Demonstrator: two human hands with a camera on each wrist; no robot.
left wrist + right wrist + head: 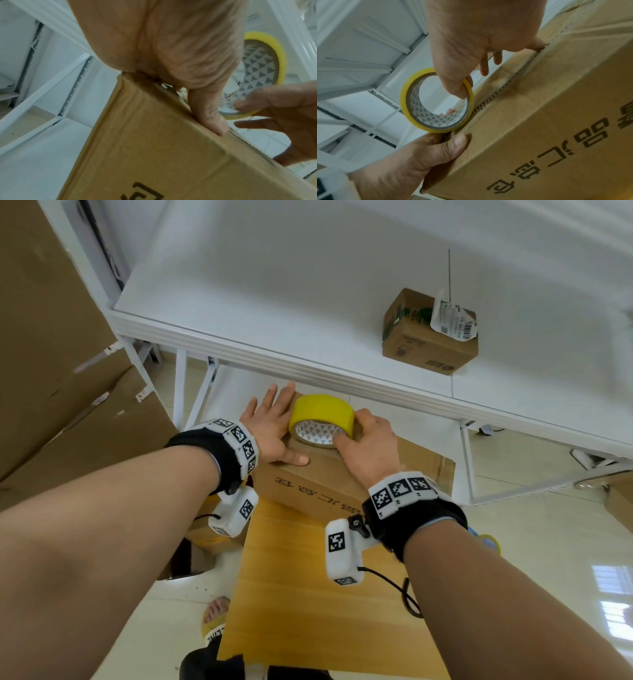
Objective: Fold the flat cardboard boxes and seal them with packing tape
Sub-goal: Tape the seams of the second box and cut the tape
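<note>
My left hand (270, 426) lies flat, fingers straight, on the top of the corrugated cardboard box (315, 491), thumb along its front edge. My right hand (366, 443) grasps the yellow tape roll (322, 419), thumb hooked inside its triangle-patterned core, the roll resting on edge on the box top. The box rests on a smooth wooden board (308, 594). My forearms hide its near corners; its printed characters are partly cut off.

Two hands in play, left hand (270, 426) and right hand (368, 445), one yellow tape roll (322, 419), two folded cardboard boxes: big box (329, 474), small box (428, 333).
</note>
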